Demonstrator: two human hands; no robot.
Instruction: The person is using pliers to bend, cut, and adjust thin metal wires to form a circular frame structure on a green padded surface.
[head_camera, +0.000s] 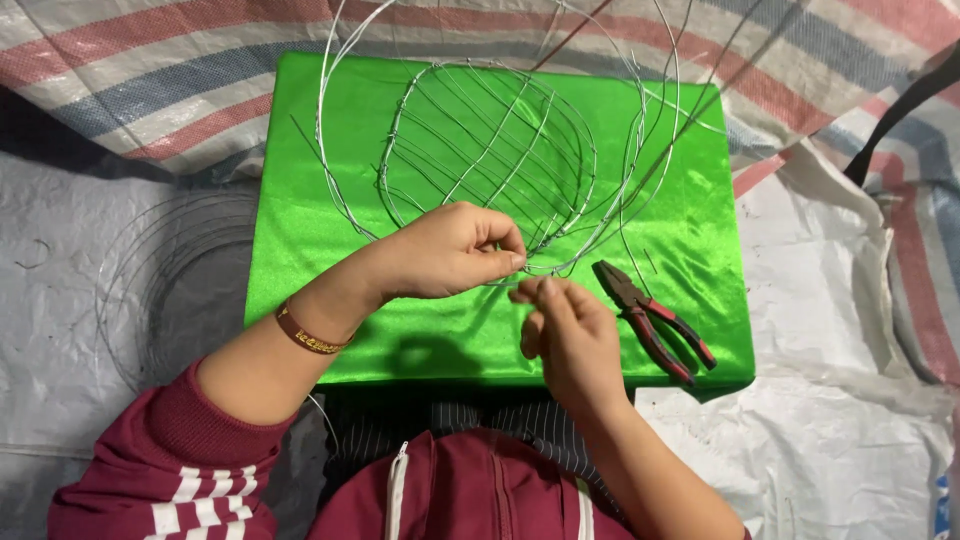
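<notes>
Both hands meet over green cloth (330, 200): left hand (450, 252) fingers pinch wire frame (490, 150) rim; right hand (570, 335) fingers pinch wire end.

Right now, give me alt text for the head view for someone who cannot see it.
Left hand and right hand pinch thin wire at the near edge of a round wire frame on a green cloth. Red-handled pliers lie on the cloth, right of the hands.

A wire frame (490, 150) is lying on a cloth-covered board (700, 200). Both hands are meeting at its near rim — left hand (455, 250) beside right hand (570, 335). Pliers (655, 320) are lying to the right, on the cloth, just apart from the frame.
</notes>
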